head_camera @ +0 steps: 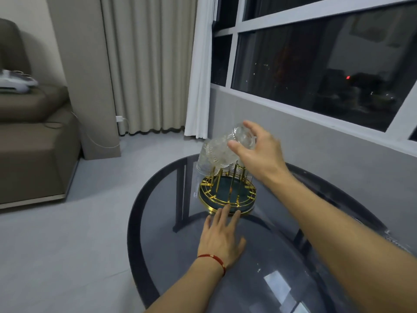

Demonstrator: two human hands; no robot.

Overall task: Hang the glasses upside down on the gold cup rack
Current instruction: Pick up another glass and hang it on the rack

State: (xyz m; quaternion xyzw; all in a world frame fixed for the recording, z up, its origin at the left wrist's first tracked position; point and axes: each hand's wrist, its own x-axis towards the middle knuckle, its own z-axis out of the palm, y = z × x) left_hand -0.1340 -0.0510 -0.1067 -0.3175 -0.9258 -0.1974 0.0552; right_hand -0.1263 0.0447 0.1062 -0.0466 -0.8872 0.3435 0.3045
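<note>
The gold cup rack with its round dark green tray stands on the smoked glass table, towards the far side. My right hand grips a clear patterned glass by its base, tilted over the top of the rack. Below it a second clear glass hangs mouth down on the rack's left side. My left hand lies flat on the table, fingers spread, fingertips touching the tray's near rim. It holds nothing. A red string bracelet is on that wrist.
A brown sofa stands to the left with a white device on it. Beige and white curtains hang behind the table. A dark window and grey wall run along the right. A white cable trails over the grey floor.
</note>
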